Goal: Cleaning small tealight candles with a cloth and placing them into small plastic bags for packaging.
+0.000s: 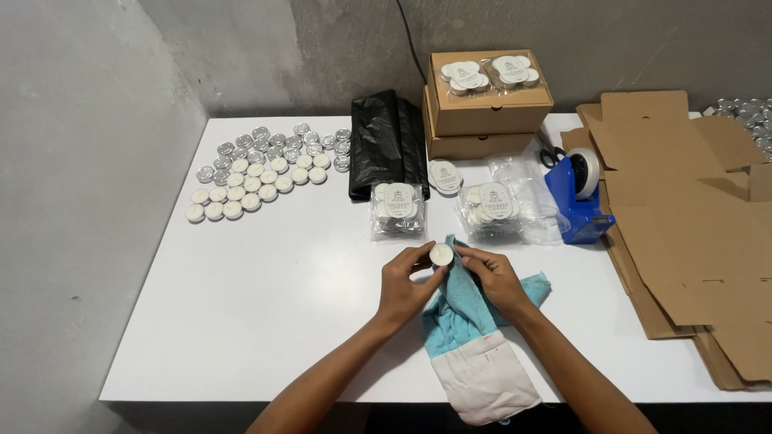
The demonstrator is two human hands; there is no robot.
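My left hand [406, 283] pinches a tealight [441, 255] by its rim, above the table [305, 265], keeping the wax top exposed. My right hand [496, 277] presses a blue cloth [466, 309] against its side, fingers closed on the fabric. More tealights [257, 173] sit grouped far left.

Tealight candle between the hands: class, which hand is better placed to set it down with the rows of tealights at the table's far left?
Left. The left hand already grips the tealight candle and sits nearer the rows of tealights. The right hand rests on the blue cloth, farther away.
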